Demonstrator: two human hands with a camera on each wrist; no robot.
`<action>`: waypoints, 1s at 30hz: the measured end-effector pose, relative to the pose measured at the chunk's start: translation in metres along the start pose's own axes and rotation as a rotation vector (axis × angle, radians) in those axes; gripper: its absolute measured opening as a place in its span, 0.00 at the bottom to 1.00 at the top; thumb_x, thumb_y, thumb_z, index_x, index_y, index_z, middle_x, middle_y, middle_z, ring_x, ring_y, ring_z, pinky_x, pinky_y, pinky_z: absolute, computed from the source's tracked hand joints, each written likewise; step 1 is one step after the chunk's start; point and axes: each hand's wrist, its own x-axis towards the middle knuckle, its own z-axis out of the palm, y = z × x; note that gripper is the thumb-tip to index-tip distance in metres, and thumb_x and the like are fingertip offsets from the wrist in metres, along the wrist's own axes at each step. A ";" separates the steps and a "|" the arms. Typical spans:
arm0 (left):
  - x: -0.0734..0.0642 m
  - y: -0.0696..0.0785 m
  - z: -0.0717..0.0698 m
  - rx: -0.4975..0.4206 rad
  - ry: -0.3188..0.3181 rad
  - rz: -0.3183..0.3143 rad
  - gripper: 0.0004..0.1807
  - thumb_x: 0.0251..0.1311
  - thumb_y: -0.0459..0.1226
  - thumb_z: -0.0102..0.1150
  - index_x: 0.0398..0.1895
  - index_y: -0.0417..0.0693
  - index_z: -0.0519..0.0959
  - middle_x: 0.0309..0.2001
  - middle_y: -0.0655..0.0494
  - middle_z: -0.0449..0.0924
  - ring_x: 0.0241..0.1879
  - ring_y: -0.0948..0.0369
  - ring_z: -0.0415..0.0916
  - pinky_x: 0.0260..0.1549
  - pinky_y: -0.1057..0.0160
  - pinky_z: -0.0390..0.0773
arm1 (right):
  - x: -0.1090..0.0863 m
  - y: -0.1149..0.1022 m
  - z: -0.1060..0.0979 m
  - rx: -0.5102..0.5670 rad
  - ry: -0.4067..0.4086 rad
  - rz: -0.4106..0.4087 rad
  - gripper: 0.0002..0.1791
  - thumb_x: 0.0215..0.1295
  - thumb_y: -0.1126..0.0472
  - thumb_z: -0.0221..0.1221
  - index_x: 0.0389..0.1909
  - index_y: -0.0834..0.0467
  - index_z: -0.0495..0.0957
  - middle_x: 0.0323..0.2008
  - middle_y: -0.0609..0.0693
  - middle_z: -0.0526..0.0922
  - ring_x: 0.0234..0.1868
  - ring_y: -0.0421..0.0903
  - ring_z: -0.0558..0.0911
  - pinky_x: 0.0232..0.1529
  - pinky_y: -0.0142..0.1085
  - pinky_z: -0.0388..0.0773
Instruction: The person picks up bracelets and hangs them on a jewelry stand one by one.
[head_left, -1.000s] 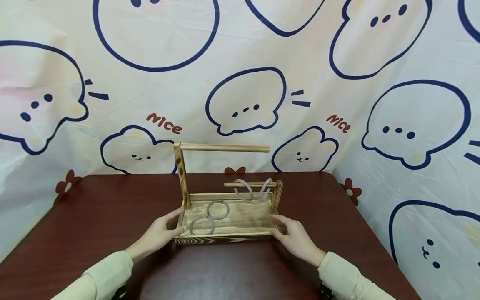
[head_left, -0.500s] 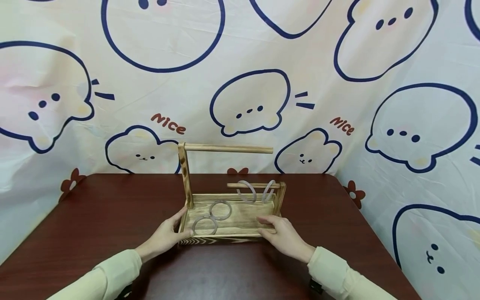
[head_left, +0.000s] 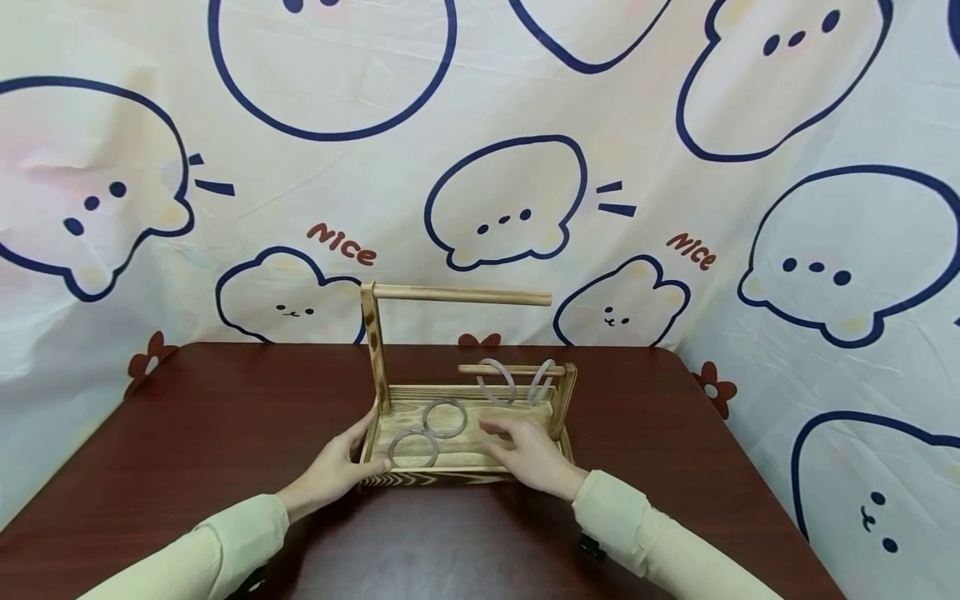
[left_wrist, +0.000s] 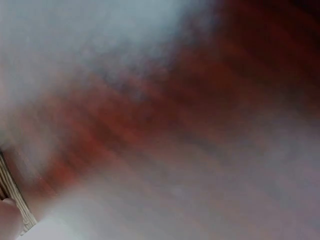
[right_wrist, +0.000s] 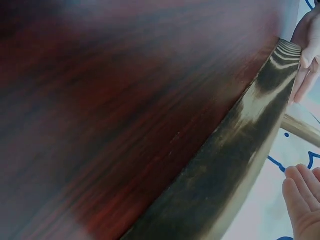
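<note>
A wooden bangle stand with a tray base (head_left: pixel 450 479) sits on the table. At its front left corner my left hand (head_left: pixel 330 471) grips the tray, thumb over the front rim and fingers along the outer left side. Above the right half of the tray is my right hand (head_left: pixel 534 457), its fingers extended and holding nothing. Two greyish translucent bangles lie inside at the left, a rear bangle (head_left: pixel 466 418) and a front bangle (head_left: pixel 391 450). Two more hang from the short bar (head_left: pixel 468 369). The right wrist view shows the right hand (right_wrist: pixel 304 205) beyond the tray's burnt-grain front board (right_wrist: pixel 215 165).
A taller post (head_left: pixel 377 350) at the left carries a long bar (head_left: pixel 461 295) reaching right above the tray. The dark red table (head_left: pixel 225 433) meets a patterned cloth (head_left: pixel 397 200) behind it. The left wrist view is mostly blurred.
My right hand has left the tray's right end and moved left over the tray. The left hand keeps its place on the left corner, and the whole view has shifted slightly.
</note>
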 end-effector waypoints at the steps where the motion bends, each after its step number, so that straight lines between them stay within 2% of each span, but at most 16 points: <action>1: 0.000 0.000 0.000 -0.002 -0.001 -0.009 0.48 0.54 0.45 0.63 0.72 0.45 0.45 0.71 0.41 0.44 0.65 0.40 0.53 0.59 0.42 0.60 | 0.003 0.000 0.002 0.012 -0.002 0.002 0.21 0.65 0.59 0.54 0.58 0.60 0.71 0.53 0.54 0.78 0.53 0.50 0.77 0.52 0.45 0.74; 4: -0.001 0.000 -0.001 -0.006 -0.001 -0.020 0.48 0.54 0.45 0.63 0.72 0.46 0.45 0.71 0.41 0.44 0.65 0.39 0.52 0.59 0.41 0.60 | 0.012 0.001 0.009 0.003 -0.001 0.008 0.21 0.65 0.59 0.54 0.57 0.61 0.72 0.52 0.54 0.79 0.53 0.49 0.77 0.52 0.44 0.74; 9: -0.001 0.001 -0.001 -0.003 0.016 0.008 0.49 0.53 0.44 0.63 0.72 0.40 0.44 0.71 0.40 0.44 0.65 0.39 0.52 0.60 0.43 0.59 | 0.025 -0.002 0.015 -0.028 -0.020 0.022 0.22 0.65 0.58 0.54 0.58 0.61 0.71 0.52 0.53 0.79 0.53 0.49 0.77 0.52 0.42 0.74; 14: 0.000 0.000 -0.001 -0.014 -0.008 -0.006 0.50 0.54 0.45 0.62 0.72 0.41 0.42 0.72 0.41 0.42 0.67 0.39 0.49 0.60 0.41 0.56 | 0.035 -0.003 0.018 -0.024 -0.068 0.025 0.22 0.65 0.60 0.54 0.59 0.62 0.70 0.54 0.54 0.77 0.55 0.50 0.76 0.54 0.41 0.73; 17: 0.000 0.000 0.000 -0.029 -0.020 -0.015 0.50 0.54 0.45 0.62 0.72 0.43 0.42 0.72 0.42 0.42 0.67 0.40 0.48 0.60 0.40 0.56 | 0.039 -0.002 0.021 -0.052 -0.075 0.000 0.22 0.64 0.60 0.55 0.58 0.63 0.71 0.55 0.54 0.77 0.54 0.50 0.77 0.53 0.40 0.73; 24: 0.000 0.000 0.001 -0.035 -0.021 -0.007 0.50 0.54 0.45 0.63 0.72 0.44 0.42 0.72 0.42 0.43 0.68 0.41 0.48 0.60 0.41 0.57 | 0.048 0.004 0.025 -0.103 -0.090 -0.118 0.22 0.63 0.60 0.57 0.57 0.60 0.72 0.56 0.53 0.76 0.57 0.47 0.75 0.55 0.41 0.72; 27: 0.000 0.000 0.000 -0.034 -0.012 -0.004 0.50 0.54 0.45 0.63 0.72 0.43 0.43 0.72 0.42 0.43 0.68 0.41 0.48 0.60 0.41 0.57 | 0.055 0.005 0.025 -0.088 -0.104 -0.136 0.22 0.62 0.60 0.58 0.57 0.61 0.72 0.55 0.54 0.76 0.55 0.49 0.76 0.54 0.40 0.73; 30: 0.001 -0.002 0.000 -0.019 -0.009 -0.008 0.50 0.54 0.45 0.63 0.72 0.43 0.43 0.72 0.41 0.43 0.67 0.41 0.49 0.60 0.41 0.57 | 0.062 0.005 0.024 -0.077 -0.132 -0.117 0.24 0.60 0.60 0.59 0.58 0.62 0.71 0.55 0.54 0.76 0.55 0.51 0.76 0.53 0.41 0.73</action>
